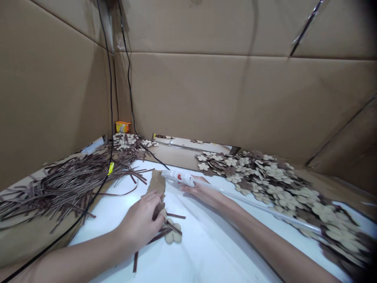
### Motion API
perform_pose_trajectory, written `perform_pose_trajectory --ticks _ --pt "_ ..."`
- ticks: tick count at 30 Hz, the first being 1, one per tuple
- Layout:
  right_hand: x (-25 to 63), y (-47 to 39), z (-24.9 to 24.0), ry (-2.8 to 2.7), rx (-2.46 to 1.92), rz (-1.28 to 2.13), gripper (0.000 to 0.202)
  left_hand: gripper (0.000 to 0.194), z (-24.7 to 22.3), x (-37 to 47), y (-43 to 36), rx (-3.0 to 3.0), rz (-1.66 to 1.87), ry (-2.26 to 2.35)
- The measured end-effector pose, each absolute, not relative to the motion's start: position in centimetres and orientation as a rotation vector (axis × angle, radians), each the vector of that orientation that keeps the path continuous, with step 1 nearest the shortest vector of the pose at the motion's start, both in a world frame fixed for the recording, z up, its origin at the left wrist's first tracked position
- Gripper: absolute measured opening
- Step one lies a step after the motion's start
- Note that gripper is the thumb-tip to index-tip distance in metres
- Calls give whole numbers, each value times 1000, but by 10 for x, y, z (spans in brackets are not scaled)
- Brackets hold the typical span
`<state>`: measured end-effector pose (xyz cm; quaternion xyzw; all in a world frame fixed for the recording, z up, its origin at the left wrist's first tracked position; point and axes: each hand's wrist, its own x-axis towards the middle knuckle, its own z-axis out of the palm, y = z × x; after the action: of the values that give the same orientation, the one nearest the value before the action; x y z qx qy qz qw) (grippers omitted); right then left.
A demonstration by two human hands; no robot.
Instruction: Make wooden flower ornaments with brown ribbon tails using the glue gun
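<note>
1. and the right hand [200, 189] has the white plastic glue gun [181, 177] in its grip, nozzle aimed left over the upper end of the flat brown cardboard strip [156, 182], perhaps so drips land there.
2. across to the left hand [145, 214]: fingers curled, thumb opposed, closed on a small dark brown piece [158, 211], mostly hidden, at the strip's near end, probably to steady it.
3. just below, brown stitched ribbon strips [176, 215] lie beside and across a beige four-petal flower [176, 237], within easy reach on the glossy white tabletop [212, 255].
4. trailing behind the gun, a long clear rod [271, 210] runs beside the right forearm, likely its glue stick.
5. out left, a tangled brown ribbon heap [73, 181]; out right, a beige-and-brown flower pile [282, 192], seemingly sorted by kind.
6. farther off, a black cable [111, 118] with a yellow tag [110, 169] hangs before tall brown cardboard walls [188, 94]; a small orange box [123, 126] sits in the corner.
</note>
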<state>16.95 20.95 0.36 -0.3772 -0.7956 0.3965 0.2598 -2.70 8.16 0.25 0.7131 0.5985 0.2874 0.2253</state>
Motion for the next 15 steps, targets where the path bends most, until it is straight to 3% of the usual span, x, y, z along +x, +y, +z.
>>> perform_pose_trajectory --ticks 15 --pt "168 206 11 -2221 -1062 1048 25 13 5 -26 81 2050 763 1678"
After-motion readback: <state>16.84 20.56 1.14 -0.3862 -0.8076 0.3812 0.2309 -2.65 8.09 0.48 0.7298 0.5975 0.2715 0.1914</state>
